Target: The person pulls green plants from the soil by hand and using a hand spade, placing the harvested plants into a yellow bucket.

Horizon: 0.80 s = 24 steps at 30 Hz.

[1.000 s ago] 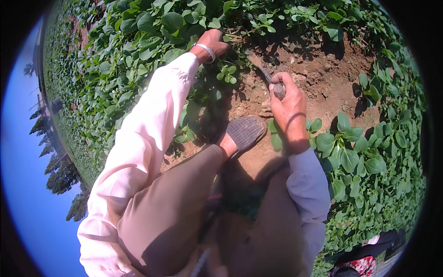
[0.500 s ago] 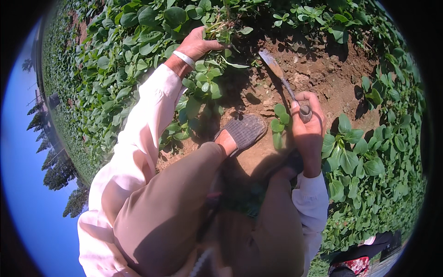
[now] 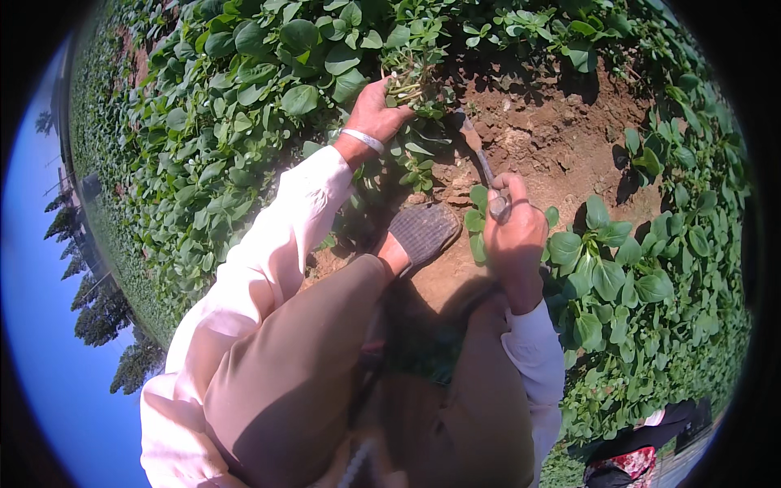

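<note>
My left hand, with a white band at its wrist, is closed round a bunch of uprooted weeds with pale stems. The leaf mass hides part of its fingers. To the right, my right hand grips the handle of a small hand trowel with a narrow, flat, rusty blade. The blade points away from me, its tip at bare soil beside the weeds, partly in shadow. A small broad-leaved seedling stands just left of my right hand.
Brown crumbly soil lies ahead. Dense leafy plants grow on the left, and larger leafy greens on the right. My dark shoe rests on the soil between my hands. A dark and red bundle lies at the lower right.
My left hand has come nearer and to the right, still holding the weeds. My right hand has shifted left with the trowel, its blade now closer to the weeds.
</note>
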Each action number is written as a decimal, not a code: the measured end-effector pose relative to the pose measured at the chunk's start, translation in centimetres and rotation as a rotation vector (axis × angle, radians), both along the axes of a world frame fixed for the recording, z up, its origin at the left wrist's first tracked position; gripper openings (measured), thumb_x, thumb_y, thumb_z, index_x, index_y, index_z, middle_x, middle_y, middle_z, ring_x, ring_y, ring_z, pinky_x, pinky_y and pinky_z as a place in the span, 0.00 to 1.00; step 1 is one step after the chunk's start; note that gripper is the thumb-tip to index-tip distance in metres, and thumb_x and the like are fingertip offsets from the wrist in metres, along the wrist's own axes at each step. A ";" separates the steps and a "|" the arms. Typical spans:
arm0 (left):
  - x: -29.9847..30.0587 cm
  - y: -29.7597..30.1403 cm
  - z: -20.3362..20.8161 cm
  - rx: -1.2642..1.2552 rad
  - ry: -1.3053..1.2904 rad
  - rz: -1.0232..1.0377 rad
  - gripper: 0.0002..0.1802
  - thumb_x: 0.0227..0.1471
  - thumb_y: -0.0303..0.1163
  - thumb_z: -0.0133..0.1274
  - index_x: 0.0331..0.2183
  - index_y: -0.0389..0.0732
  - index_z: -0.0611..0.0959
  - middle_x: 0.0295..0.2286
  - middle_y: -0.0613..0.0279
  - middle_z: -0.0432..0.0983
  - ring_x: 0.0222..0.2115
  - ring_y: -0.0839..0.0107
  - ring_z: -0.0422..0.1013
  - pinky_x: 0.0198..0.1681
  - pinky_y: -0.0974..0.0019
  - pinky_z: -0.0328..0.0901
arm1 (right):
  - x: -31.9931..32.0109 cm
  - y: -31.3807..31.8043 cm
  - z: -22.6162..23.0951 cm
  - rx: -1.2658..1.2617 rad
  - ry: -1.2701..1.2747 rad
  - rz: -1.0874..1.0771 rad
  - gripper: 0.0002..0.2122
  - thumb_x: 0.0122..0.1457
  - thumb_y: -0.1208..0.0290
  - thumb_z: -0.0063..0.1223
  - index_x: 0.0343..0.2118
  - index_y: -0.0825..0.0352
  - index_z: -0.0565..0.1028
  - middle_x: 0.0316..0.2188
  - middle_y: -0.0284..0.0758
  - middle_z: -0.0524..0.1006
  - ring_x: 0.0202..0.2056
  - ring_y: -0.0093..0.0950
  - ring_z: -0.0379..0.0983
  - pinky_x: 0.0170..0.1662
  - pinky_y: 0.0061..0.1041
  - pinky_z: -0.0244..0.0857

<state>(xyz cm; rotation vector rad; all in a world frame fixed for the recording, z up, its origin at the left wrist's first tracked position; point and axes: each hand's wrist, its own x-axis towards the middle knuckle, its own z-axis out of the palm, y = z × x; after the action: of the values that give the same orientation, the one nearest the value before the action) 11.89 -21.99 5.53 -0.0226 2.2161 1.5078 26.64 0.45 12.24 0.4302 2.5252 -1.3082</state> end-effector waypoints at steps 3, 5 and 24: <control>-0.3 2.8 -0.6 -0.482 0.233 -0.228 0.23 0.37 0.30 0.62 0.41 0.40 0.80 0.33 0.50 0.79 0.34 0.53 0.76 0.40 0.58 0.70 | -0.5 -0.4 -1.2 0.099 0.058 0.058 0.17 0.47 0.78 0.54 0.42 0.58 0.68 0.20 0.44 0.76 0.26 0.49 0.74 0.29 0.46 0.65; 0.4 5.0 -1.1 -0.725 0.379 -0.295 0.17 0.38 0.28 0.58 0.35 0.37 0.79 0.31 0.45 0.77 0.34 0.44 0.74 0.39 0.50 0.69 | -2.4 -1.1 -1.9 0.113 0.042 0.132 0.20 0.45 0.78 0.55 0.43 0.60 0.66 0.23 0.45 0.77 0.29 0.49 0.74 0.32 0.46 0.65; 1.1 4.0 -2.3 -0.122 -0.195 0.147 0.16 0.44 0.25 0.60 0.39 0.32 0.81 0.32 0.64 0.80 0.31 0.75 0.72 0.39 0.70 0.66 | -0.9 3.7 0.1 -0.017 -0.032 -0.188 0.08 0.55 0.75 0.54 0.36 0.57 0.71 0.17 0.38 0.72 0.19 0.37 0.70 0.26 0.33 0.63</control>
<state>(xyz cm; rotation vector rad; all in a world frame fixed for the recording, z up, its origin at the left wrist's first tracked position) 13.01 -17.96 3.24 -0.3631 2.1836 1.3768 25.72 4.12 12.32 0.6940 2.4959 -1.3743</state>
